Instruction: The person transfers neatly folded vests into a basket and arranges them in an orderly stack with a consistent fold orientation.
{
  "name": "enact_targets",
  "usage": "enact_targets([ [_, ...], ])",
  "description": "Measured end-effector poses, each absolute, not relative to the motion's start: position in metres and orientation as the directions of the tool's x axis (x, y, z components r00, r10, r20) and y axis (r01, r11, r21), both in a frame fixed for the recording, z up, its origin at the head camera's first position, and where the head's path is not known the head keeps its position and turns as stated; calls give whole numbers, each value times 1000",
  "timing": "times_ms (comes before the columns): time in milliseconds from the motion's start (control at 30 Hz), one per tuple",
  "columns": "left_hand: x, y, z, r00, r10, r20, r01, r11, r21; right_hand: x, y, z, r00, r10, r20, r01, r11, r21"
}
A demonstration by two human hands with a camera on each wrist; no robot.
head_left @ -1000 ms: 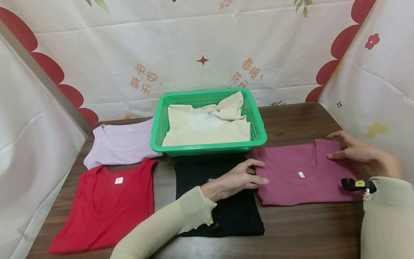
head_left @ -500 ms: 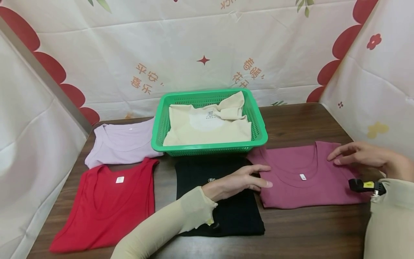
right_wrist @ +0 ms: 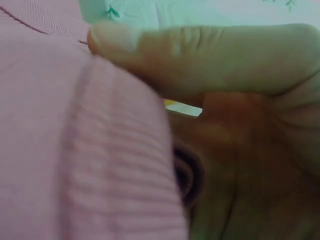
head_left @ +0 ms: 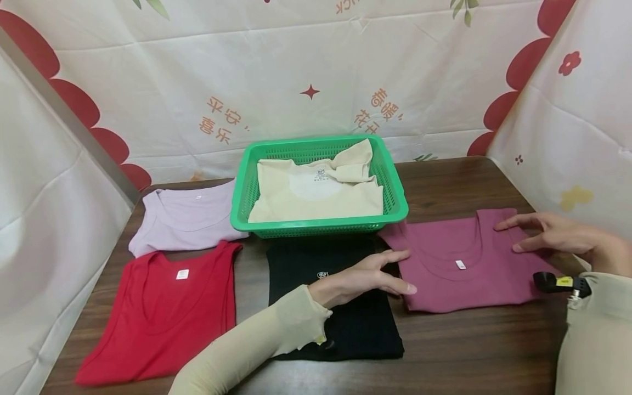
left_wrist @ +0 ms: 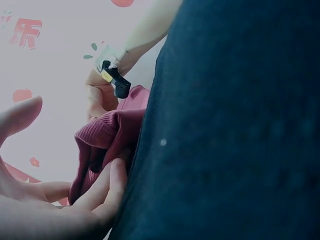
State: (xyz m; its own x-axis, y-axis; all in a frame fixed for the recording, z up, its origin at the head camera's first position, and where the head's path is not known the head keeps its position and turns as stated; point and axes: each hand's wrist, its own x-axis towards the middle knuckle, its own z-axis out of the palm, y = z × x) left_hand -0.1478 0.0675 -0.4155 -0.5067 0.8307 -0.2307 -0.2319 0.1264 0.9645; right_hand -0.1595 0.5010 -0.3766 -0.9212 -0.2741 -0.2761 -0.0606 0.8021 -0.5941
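A folded plum tank top (head_left: 459, 291) with a white neck label lies at the right. My right hand (head_left: 573, 237) pinches its right side near the shoulder; in the right wrist view the thumb (right_wrist: 165, 55) rests over a ribbed edge (right_wrist: 120, 165). My left hand (head_left: 357, 277) is at the top's left edge. In the left wrist view its fingers (left_wrist: 117, 182) touch the plum cloth (left_wrist: 107, 132), while the thumb stands apart from it. Beneath the left hand lies a folded black garment (head_left: 355, 334). Some fingers of both hands are hidden.
A green basket (head_left: 316, 225) holding a cream garment (head_left: 316, 203) stands at the back middle. To the left lie a red tank top (head_left: 158, 329) and a lilac top (head_left: 190, 214). The brown table (head_left: 459, 351) meets printed white cloth walls (head_left: 296, 55).
The right hand has shifted right since a second ago. The plum top's right shoulder has moved back slightly and its lower left corner a little right. The left hand has barely moved.
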Motion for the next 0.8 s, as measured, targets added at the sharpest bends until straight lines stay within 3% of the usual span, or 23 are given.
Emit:
enact_targets([
  [100,-147,67,-413,-496,838,-228,-224,130,966,-159,499,-370,-926,-270,-265,-60,795,-603],
  [467,-133,67,-397,-453,862,-226,-171,165,971,-142,484,-326,-945,-132,-298,19,890,-455],
  [800,-117,65,-377,-422,893,-156,-178,87,980,-132,479,-307,-989,-124,-79,-82,912,-402],
])
